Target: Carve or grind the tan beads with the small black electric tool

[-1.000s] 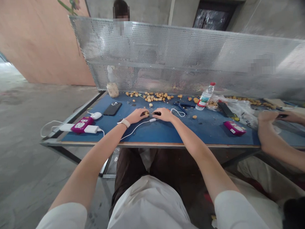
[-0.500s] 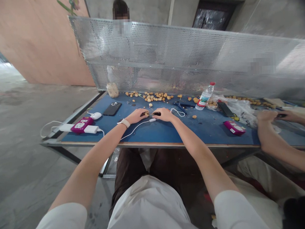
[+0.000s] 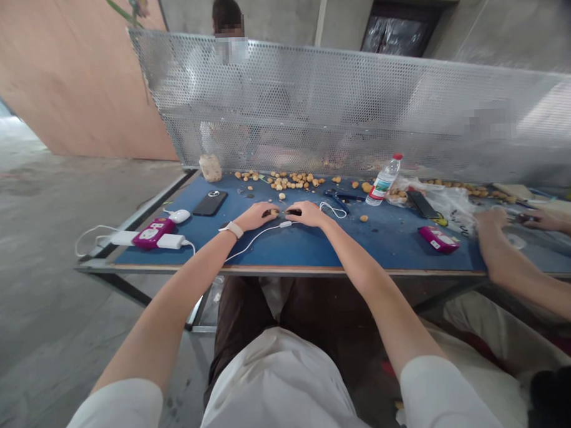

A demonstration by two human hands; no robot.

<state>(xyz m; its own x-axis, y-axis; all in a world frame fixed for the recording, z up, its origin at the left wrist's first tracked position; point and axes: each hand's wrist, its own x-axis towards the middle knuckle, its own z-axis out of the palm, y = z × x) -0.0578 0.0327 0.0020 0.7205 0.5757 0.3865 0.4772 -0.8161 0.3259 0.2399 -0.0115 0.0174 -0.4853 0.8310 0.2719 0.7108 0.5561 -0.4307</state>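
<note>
Left hand (image 3: 255,216): rests on the blue worktable (image 3: 315,253), fingertips touching a small dark piece (image 3: 269,212); whether it grips is too small to tell. A smartwatch (image 3: 232,229) sits on its wrist.

Right hand (image 3: 308,214): just beside the left, fingertips at a slim black object (image 3: 293,212).

Below the hands: a white cable (image 3: 258,238) ending in a small plug (image 3: 286,224).

Beyond the hands: scattered round tan nuts (image 3: 279,180) along a perforated metal screen (image 3: 282,108).

Left of the left hand: a black phone (image 3: 210,203) and a magenta box (image 3: 152,233).

Right of the right hand: blue-handled pliers (image 3: 341,196), a water bottle (image 3: 383,180), and farther along, a co-worker's hands (image 3: 494,231).
</note>
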